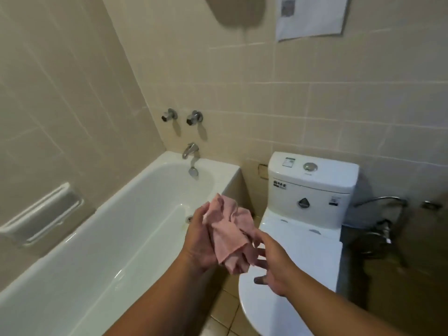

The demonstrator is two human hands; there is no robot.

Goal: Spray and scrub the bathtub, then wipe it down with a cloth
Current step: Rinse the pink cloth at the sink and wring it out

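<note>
Left hand (200, 241) grips pink cloth (230, 235); right hand (271, 265) spread wide, fingers touching it. White tub (101, 241), toilet (298, 238), beige tile walls (315, 105).

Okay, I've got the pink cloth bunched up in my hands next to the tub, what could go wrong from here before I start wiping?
1. The pink cloth hangs loosely from the left hand; the right hand is open beside it, fingers only touching its lower folds. A slack grip could drop it onto the floor tiles.

2. It is held between the bathtub and the toilet lid, so its trailing end might brush the lid.

3. Wiping with it crumpled would probably cover little surface.
</note>
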